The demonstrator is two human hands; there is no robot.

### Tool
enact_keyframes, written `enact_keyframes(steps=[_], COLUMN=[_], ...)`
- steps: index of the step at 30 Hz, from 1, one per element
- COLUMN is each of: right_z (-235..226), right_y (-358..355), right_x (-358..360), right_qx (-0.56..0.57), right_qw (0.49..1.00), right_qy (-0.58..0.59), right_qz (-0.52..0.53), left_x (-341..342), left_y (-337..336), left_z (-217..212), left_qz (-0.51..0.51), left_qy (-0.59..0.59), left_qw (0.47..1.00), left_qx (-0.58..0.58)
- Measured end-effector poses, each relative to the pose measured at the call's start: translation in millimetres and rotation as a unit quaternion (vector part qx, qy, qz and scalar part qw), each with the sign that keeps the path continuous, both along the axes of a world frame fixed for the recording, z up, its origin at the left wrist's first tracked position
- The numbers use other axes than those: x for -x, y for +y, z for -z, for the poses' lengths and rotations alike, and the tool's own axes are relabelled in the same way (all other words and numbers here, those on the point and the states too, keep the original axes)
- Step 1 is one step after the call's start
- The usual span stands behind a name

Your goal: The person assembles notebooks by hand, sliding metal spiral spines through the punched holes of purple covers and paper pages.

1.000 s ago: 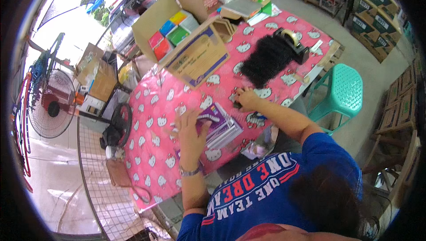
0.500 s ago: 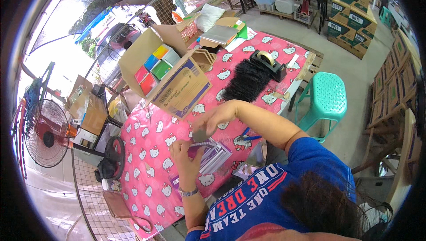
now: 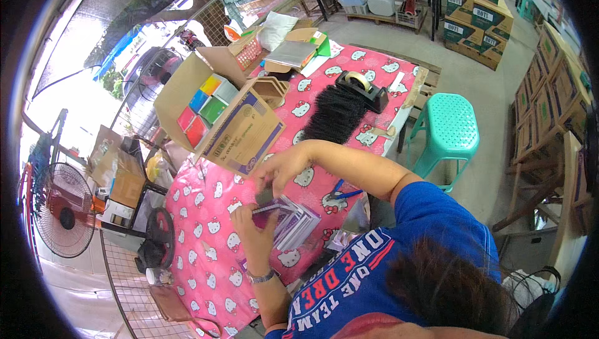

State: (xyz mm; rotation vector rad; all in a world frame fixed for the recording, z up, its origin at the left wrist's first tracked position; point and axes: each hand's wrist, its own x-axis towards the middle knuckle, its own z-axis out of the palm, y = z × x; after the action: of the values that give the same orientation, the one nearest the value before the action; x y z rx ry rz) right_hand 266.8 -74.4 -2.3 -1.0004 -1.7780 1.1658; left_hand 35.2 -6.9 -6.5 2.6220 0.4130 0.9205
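Observation:
A stack of notebooks (image 3: 298, 225) with purple and white covers lies on the table in front of me. My left hand (image 3: 253, 225) grips the near-left edge of the top notebook, thumb over its cover. Just above the stack, my right hand (image 3: 286, 168) has its fingers bent down toward the notebook's far edge. Something small and dark shows at its fingertips, too unclear to name. To the right of the stack rests a blue-handled tool (image 3: 344, 192). Beyond my right forearm lies a heap of black spiral binding coils (image 3: 336, 113), touching a black tape dispenser (image 3: 373, 94).
An open cardboard box (image 3: 244, 134) with colourful small boxes stands behind my hands on the pink patterned tablecloth (image 3: 209, 239). A green plastic stool (image 3: 448, 128) is at the table's right. Fans (image 3: 65, 214) stand at left; stacked cartons (image 3: 477, 21) are far right.
My right hand has come slightly lower and closer to the top notebook, whose cover now sits tilted up more. The whole view has shifted a little. The left hand keeps its grip.

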Motion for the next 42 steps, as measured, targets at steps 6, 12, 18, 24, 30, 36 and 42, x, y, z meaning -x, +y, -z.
enact_keyframes(steps=[6,12,18,24,30,36,42], right_z=[10.2,10.1,10.7,59.1,205.8,219.1,221.7], right_y=[14.3,26.9,44.2,47.3,-24.1,-100.5,-139.0], right_x=[4.3,6.5,8.8,-7.6,3.9,45.5,39.7], right_qx=[-0.001,0.005,0.085,0.019,0.017,-0.038,-0.030], right_qw=[0.998,1.000,0.987,0.980,0.853,0.796,0.767], right_qy=[0.060,0.006,0.127,-0.021,-0.320,-0.385,-0.470], right_qz=[0.009,-0.025,-0.053,0.195,0.412,0.465,0.435], left_x=[5.0,16.3,25.2,27.7,21.8,47.9,19.6], left_y=[-0.9,16.5,22.7,29.0,26.9,32.2,20.3], left_z=[-1.2,0.1,-1.7,5.5,23.3,42.2,35.4], left_qz=[-0.007,-0.017,-0.017,-0.028,-0.011,-0.151,-0.084], left_qy=[-0.023,-0.025,0.009,0.038,-0.081,-0.102,-0.187], left_qw=[1.000,0.999,0.993,0.978,0.962,0.929,0.956], left_qx=[-0.018,0.026,0.115,0.204,0.262,0.324,0.210])
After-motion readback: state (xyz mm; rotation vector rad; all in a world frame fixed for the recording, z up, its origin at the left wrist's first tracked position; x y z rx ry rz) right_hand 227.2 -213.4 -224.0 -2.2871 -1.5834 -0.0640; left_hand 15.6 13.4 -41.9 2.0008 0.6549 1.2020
